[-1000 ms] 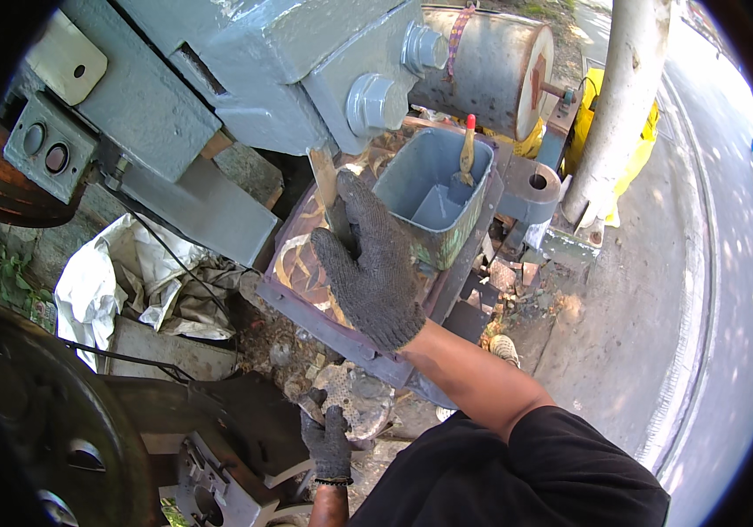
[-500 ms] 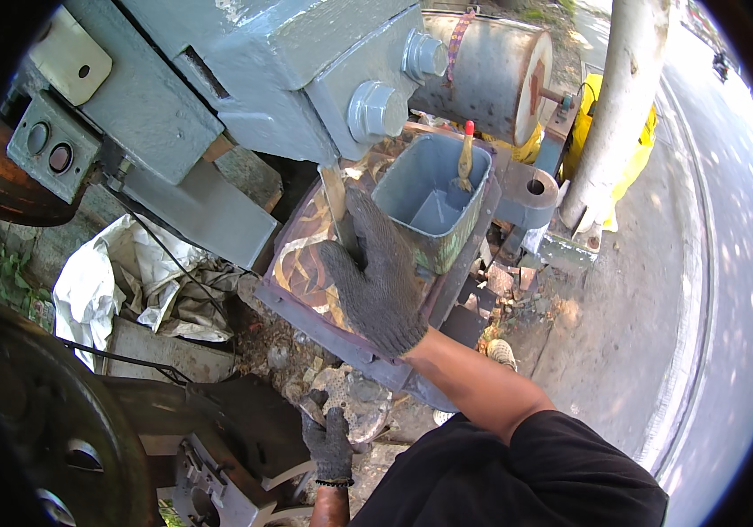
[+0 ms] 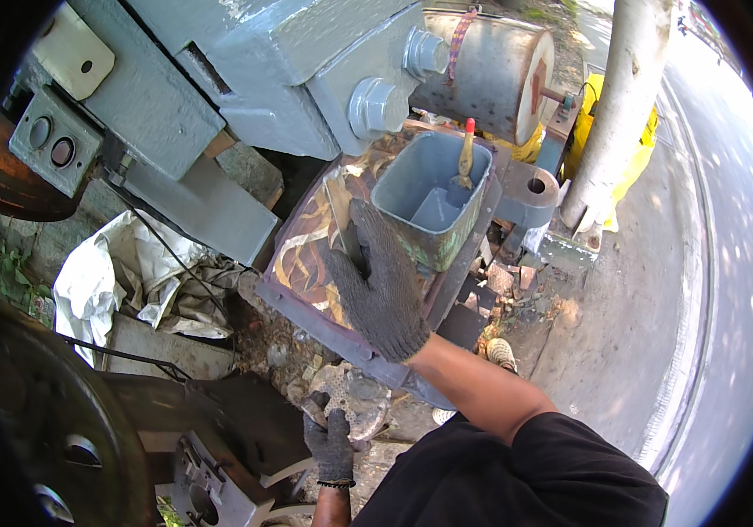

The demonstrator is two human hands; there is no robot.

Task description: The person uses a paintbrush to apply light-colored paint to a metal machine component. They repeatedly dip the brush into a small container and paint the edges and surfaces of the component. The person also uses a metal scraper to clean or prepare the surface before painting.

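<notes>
My right hand [image 3: 383, 290], in a dark grey knit glove, is closed around a flat metal strip [image 3: 340, 207] between thumb and fingers. The strip points away from me, over a worn machine table [image 3: 293, 279] with brown and yellowish stains. Its far end lies just short of the grey-blue machine block [image 3: 284, 75]. Right of the fingers stands a blue-grey tub [image 3: 429, 230] with a red-tipped brush [image 3: 466, 158] in it. Low in the view, my gloved left hand [image 3: 331, 443] is closed beside the machine; a small piece shows at its fingertips, too unclear to name.
A large dark wheel [image 3: 43, 422] fills the lower left. A control box with two buttons [image 3: 56, 145] hangs at the upper left. Crumpled white sheeting [image 3: 100, 285] lies below it. A metal drum [image 3: 486, 75], a pale post [image 3: 618, 114] and a road lie to the right.
My right hand has drawn the strip slightly back toward me, and its far end has come away from the block's lower edge. My left hand has barely shifted.
</notes>
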